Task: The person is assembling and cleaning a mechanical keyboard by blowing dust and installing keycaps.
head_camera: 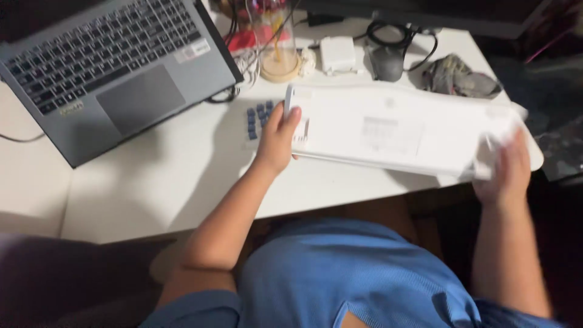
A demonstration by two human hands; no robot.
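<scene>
White keyboard flipped underside-up over desk edge, clamped at each end by left hand and blurred right hand, presumably for access to label side; blue keycaps just beside.

Keyboard held underside up over the desk, laptop to the far left.

The keyboard lies across the desk at the right, the left hand at its left end and the right hand at its right end. Loose keycaps sit on the desk just left of the left hand. The laptop stands far left. Behind the keyboard, from left to right: a glass dome, an adapter, a mouse, a crumpled cloth.
</scene>
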